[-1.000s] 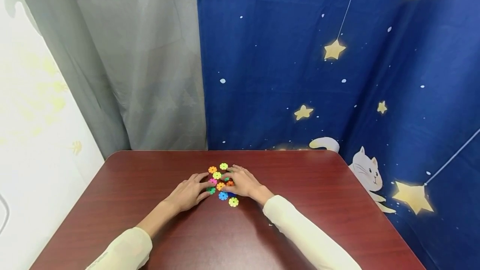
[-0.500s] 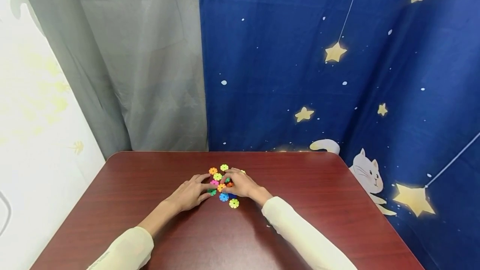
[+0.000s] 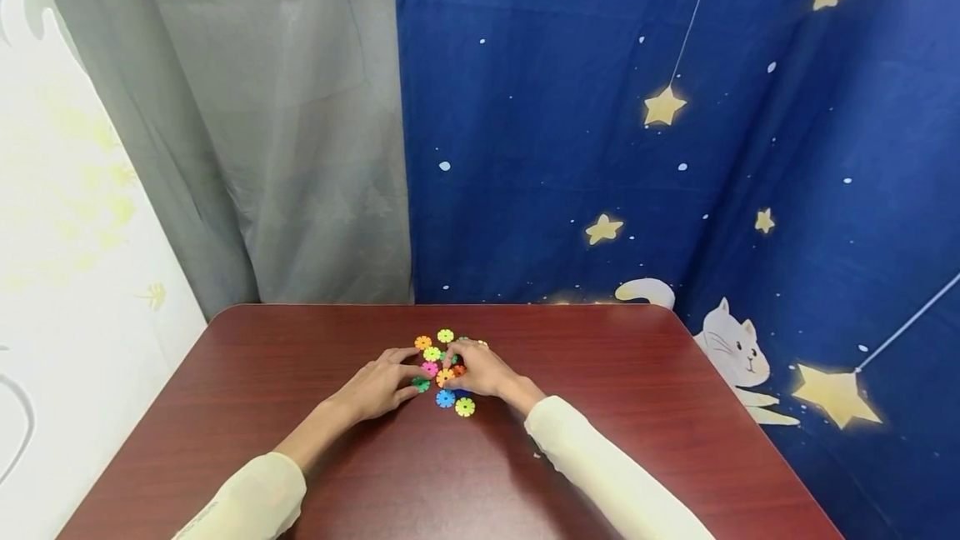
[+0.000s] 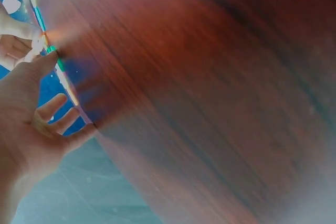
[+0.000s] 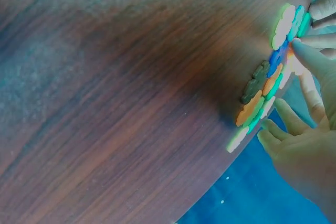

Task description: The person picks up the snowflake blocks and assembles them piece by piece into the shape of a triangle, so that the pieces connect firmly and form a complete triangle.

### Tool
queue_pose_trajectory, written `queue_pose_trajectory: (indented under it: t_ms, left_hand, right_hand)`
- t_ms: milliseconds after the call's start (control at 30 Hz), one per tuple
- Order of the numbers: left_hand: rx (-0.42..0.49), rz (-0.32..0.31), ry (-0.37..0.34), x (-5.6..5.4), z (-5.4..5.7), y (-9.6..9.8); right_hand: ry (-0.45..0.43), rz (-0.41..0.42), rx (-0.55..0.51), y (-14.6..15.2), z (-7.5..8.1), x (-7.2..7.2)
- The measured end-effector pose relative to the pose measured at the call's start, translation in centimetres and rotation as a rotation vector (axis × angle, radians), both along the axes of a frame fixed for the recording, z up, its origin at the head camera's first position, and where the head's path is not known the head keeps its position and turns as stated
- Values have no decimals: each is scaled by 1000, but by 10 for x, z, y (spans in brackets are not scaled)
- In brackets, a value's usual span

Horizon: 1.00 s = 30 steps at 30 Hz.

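Several colourful notched plastic snowflake discs lie in a cluster on the table. My right hand [image 3: 480, 367] bends over the cluster, thumb and index finger pinching an orange disc [image 3: 445, 377], which looks tilted in the head view. From the left, my left hand [image 3: 382, 383] reaches in with fingers fairly straight, its fingertips at a pink disc [image 3: 430, 368] and a green disc [image 3: 422, 384]. In the left wrist view the left thumb [image 4: 44, 64] rests at the green disc's edge. Part of the cluster is hidden under the right hand, including most of a dark blue disc [image 5: 277, 59].
Around the hands lie a blue disc [image 3: 446, 398], a yellow disc [image 3: 465, 407], and at the back another orange disc [image 3: 423, 342] and yellow disc [image 3: 446, 336]. The reddish-brown table [image 3: 600, 373] ends at curtains [image 3: 525, 148] behind.
My right thumb and index finger have closed in around the orange disc, which now looks more tilted. The left hand stays almost still. The head view has shifted slightly.
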<state>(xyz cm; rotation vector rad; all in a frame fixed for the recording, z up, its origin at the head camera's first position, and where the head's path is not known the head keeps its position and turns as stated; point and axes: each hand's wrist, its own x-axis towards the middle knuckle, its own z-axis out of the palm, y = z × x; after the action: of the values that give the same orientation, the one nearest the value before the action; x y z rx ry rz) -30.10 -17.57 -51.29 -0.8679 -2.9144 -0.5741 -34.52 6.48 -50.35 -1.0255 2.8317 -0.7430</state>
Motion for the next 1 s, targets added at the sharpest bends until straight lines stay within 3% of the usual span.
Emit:
queue_pose_trajectory:
  t_ms: [400, 567, 833, 1000]
  left_hand:
    - [48, -2, 62, 4, -1, -2]
    - [68, -32, 84, 2, 1, -1]
    - [128, -27, 16, 0, 1, 3]
    - [225, -9, -25, 1, -1, 5]
  right_hand:
    - [-1, -8, -1, 0, 2, 4]
    - [-7, -9, -4, -1, 2, 5]
    - [-18, -1, -17, -1, 1, 6]
    - [-47, 4, -47, 0, 2, 8]
